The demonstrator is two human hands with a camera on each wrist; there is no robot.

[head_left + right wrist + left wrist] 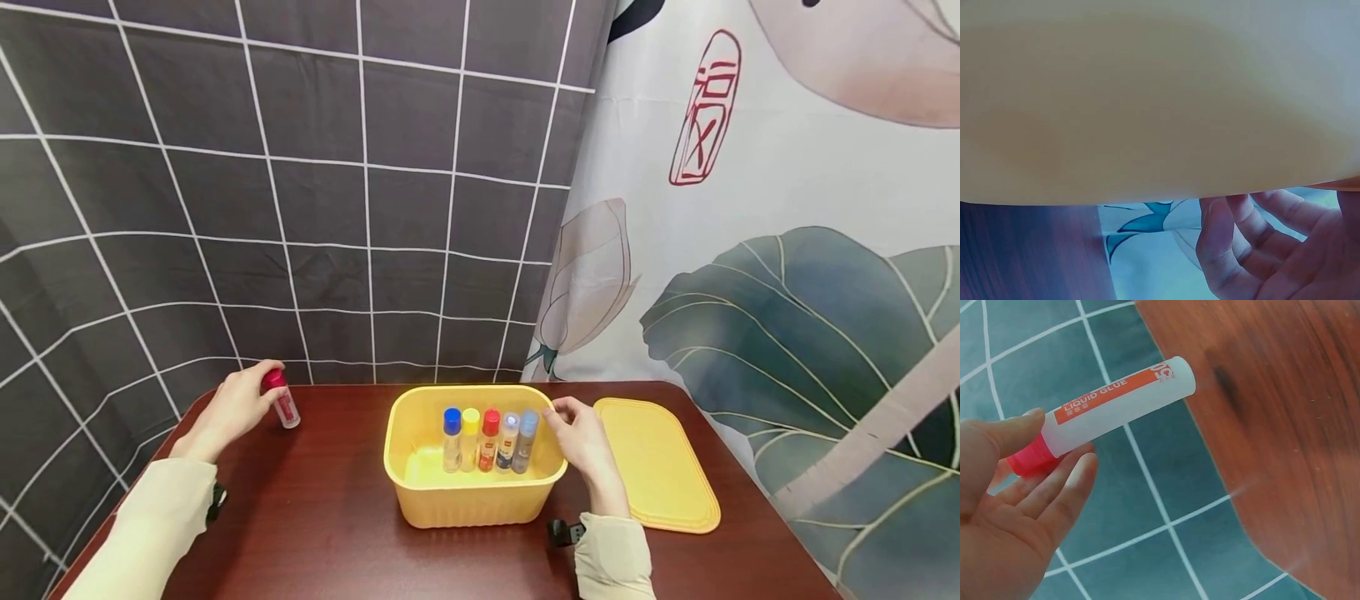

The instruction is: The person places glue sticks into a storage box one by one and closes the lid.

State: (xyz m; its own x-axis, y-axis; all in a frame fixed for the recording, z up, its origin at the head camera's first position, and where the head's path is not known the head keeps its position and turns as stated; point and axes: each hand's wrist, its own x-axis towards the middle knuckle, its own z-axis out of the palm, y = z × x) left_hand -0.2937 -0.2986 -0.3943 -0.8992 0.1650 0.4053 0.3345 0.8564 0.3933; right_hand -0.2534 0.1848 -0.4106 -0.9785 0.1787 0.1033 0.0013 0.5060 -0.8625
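Tabletop: glue bottle (1110, 406) in left hand (232, 408) grip.

Glossy dark wood table (337, 533); smooth yellow plastic bin (472, 500); translucent plastic glue bottle (1119, 406)

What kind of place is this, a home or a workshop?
Probably a staged table corner, not a workshop: hanging cloth backdrops behind a small wooden table, with only a yellow bin of glue bottles.
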